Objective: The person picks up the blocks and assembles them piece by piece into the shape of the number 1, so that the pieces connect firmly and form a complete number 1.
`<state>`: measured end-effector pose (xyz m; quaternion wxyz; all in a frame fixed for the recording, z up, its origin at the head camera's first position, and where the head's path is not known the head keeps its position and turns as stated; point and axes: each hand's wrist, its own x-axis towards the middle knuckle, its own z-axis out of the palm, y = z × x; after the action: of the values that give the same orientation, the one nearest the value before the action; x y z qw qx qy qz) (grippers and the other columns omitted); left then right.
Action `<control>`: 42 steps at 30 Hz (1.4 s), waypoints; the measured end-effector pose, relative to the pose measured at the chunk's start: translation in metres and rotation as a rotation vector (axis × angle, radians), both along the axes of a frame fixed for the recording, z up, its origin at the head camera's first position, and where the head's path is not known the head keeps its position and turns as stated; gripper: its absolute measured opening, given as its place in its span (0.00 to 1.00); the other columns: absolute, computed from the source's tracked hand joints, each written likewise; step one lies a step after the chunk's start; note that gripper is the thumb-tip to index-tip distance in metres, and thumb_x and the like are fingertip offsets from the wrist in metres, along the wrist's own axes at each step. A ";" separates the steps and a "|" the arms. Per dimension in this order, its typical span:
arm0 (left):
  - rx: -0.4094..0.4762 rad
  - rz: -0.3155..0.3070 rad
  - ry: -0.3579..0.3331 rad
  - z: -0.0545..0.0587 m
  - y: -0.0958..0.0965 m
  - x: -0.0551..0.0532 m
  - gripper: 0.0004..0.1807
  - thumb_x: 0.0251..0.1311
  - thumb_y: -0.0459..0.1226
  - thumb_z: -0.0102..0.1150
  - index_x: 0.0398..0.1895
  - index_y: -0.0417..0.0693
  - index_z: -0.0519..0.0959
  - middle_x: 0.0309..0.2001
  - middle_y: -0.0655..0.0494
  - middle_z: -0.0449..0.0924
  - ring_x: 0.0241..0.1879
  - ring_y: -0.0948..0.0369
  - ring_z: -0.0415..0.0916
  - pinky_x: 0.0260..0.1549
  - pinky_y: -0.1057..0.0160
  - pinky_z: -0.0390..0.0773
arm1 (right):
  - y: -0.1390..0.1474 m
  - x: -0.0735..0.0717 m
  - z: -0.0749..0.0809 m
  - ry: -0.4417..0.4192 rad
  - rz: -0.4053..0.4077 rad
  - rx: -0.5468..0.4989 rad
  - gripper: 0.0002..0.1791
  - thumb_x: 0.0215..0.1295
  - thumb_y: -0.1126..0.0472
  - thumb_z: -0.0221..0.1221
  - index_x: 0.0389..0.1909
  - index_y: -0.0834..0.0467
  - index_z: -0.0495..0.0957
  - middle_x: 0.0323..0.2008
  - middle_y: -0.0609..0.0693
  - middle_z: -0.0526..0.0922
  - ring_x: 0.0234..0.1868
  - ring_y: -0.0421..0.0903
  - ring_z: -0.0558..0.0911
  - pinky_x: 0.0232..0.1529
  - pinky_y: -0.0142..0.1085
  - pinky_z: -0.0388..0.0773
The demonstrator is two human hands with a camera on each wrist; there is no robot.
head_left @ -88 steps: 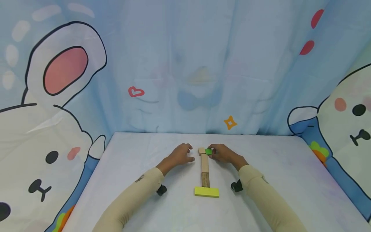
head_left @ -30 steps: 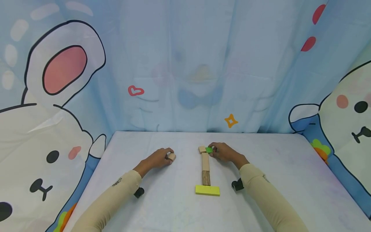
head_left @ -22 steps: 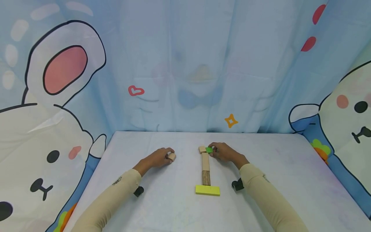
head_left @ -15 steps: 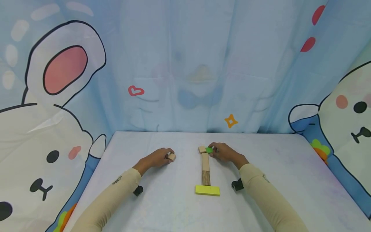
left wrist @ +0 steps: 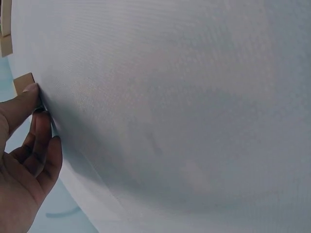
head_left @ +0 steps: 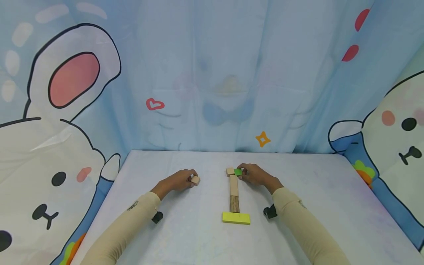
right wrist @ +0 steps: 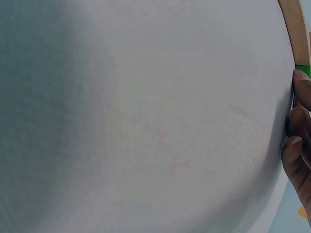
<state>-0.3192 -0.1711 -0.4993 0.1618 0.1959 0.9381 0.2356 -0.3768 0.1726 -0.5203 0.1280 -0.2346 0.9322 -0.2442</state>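
Observation:
My left hand (head_left: 180, 179) pinches a small plain wooden block (head_left: 195, 180) between thumb and fingers, left of the block row. In the left wrist view that wooden block (left wrist: 23, 83) sticks out past the thumb, close over the cloth. My right hand (head_left: 254, 173) pinches a green block (head_left: 237, 172) at the row's far end. This green block touches a small pale block (head_left: 230, 171) on its left, and both sit across the end of a long pale block (head_left: 233, 185). Nearer me follow a darker brown block (head_left: 234, 204) and a yellow block (head_left: 236, 218) laid crosswise.
A white cloth covers the table (head_left: 198, 235). Behind it hangs a blue curtain (head_left: 185, 66) printed with cartoon animals, reaching down both sides. Dark wrist cameras (head_left: 157, 217) hang under both sleeves.
Since the earliest frame, my left hand has moved left from beside the row and taken hold of the small wooden block. Over the last second both hands have stayed still, the right on the green block.

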 end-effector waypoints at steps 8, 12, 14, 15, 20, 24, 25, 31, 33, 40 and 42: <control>0.010 0.003 0.008 -0.001 0.000 0.001 0.16 0.67 0.37 0.63 0.56 0.47 0.76 0.40 0.55 0.79 0.38 0.61 0.72 0.44 0.58 0.74 | 0.000 -0.001 0.000 0.013 0.016 -0.006 0.20 0.68 0.60 0.63 0.59 0.61 0.76 0.38 0.51 0.82 0.38 0.44 0.77 0.44 0.42 0.75; 0.027 0.001 0.013 -0.002 0.001 0.001 0.16 0.67 0.37 0.63 0.56 0.46 0.76 0.39 0.55 0.79 0.38 0.62 0.72 0.43 0.58 0.74 | 0.000 0.000 0.000 0.009 0.015 -0.012 0.19 0.69 0.61 0.63 0.58 0.60 0.77 0.38 0.51 0.81 0.37 0.44 0.76 0.42 0.40 0.74; 0.032 -0.001 0.013 -0.002 0.002 0.001 0.16 0.67 0.38 0.63 0.56 0.45 0.76 0.39 0.55 0.79 0.38 0.62 0.72 0.43 0.59 0.75 | 0.000 0.000 0.001 0.004 0.012 -0.015 0.18 0.68 0.61 0.63 0.58 0.60 0.77 0.38 0.51 0.81 0.37 0.44 0.76 0.41 0.40 0.74; 0.035 -0.004 0.015 -0.003 0.003 0.001 0.16 0.67 0.38 0.64 0.55 0.45 0.76 0.39 0.55 0.79 0.38 0.62 0.72 0.43 0.59 0.75 | 0.000 0.000 0.001 0.002 0.011 -0.016 0.18 0.69 0.62 0.63 0.58 0.60 0.77 0.38 0.51 0.81 0.37 0.44 0.76 0.41 0.40 0.74; 0.039 -0.008 0.027 -0.002 0.006 0.001 0.16 0.67 0.39 0.64 0.53 0.43 0.77 0.38 0.56 0.79 0.36 0.63 0.73 0.41 0.60 0.75 | 0.001 -0.001 0.000 -0.002 0.003 -0.009 0.18 0.68 0.62 0.63 0.57 0.59 0.77 0.38 0.51 0.81 0.38 0.44 0.76 0.42 0.41 0.74; 0.046 -0.003 0.039 -0.001 0.009 0.002 0.16 0.66 0.39 0.64 0.53 0.42 0.77 0.37 0.55 0.80 0.35 0.63 0.74 0.40 0.61 0.75 | 0.001 -0.002 -0.002 0.003 0.005 -0.004 0.18 0.68 0.61 0.63 0.58 0.59 0.77 0.38 0.51 0.81 0.38 0.44 0.76 0.43 0.41 0.75; 0.045 -0.001 0.043 -0.001 0.010 0.002 0.16 0.66 0.39 0.64 0.52 0.42 0.77 0.37 0.55 0.80 0.35 0.63 0.74 0.40 0.61 0.76 | 0.001 -0.002 -0.002 0.004 0.005 -0.002 0.18 0.68 0.61 0.63 0.58 0.59 0.77 0.39 0.51 0.81 0.38 0.44 0.76 0.43 0.41 0.75; 0.042 0.013 0.068 -0.004 0.015 0.002 0.17 0.66 0.40 0.65 0.53 0.42 0.77 0.37 0.55 0.80 0.35 0.63 0.73 0.38 0.63 0.76 | 0.000 -0.002 -0.001 0.004 0.005 0.004 0.19 0.68 0.61 0.63 0.59 0.59 0.76 0.39 0.51 0.82 0.39 0.45 0.77 0.44 0.42 0.75; 0.046 0.017 0.075 -0.004 0.017 0.003 0.17 0.65 0.40 0.65 0.53 0.41 0.77 0.37 0.55 0.80 0.35 0.63 0.74 0.38 0.63 0.76 | 0.001 -0.002 -0.001 0.003 0.008 -0.002 0.19 0.68 0.61 0.63 0.59 0.59 0.76 0.39 0.52 0.82 0.39 0.45 0.77 0.44 0.43 0.75; 0.059 0.030 0.081 -0.004 0.028 0.001 0.17 0.65 0.39 0.65 0.52 0.41 0.77 0.35 0.56 0.80 0.33 0.64 0.74 0.36 0.64 0.75 | 0.002 -0.002 -0.001 0.009 0.017 -0.027 0.19 0.67 0.62 0.63 0.58 0.61 0.77 0.39 0.52 0.82 0.39 0.45 0.77 0.45 0.44 0.75; 0.059 0.035 0.081 -0.004 0.031 0.000 0.17 0.65 0.39 0.65 0.53 0.41 0.77 0.35 0.57 0.80 0.33 0.64 0.74 0.35 0.65 0.75 | 0.002 -0.002 -0.002 0.010 0.017 -0.022 0.19 0.67 0.62 0.63 0.58 0.60 0.77 0.39 0.52 0.82 0.39 0.45 0.77 0.44 0.43 0.75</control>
<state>-0.3193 -0.1399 -0.5036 0.1137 0.1937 0.9397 0.2578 -0.3788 0.1746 -0.5221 0.1229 -0.2449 0.9280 -0.2523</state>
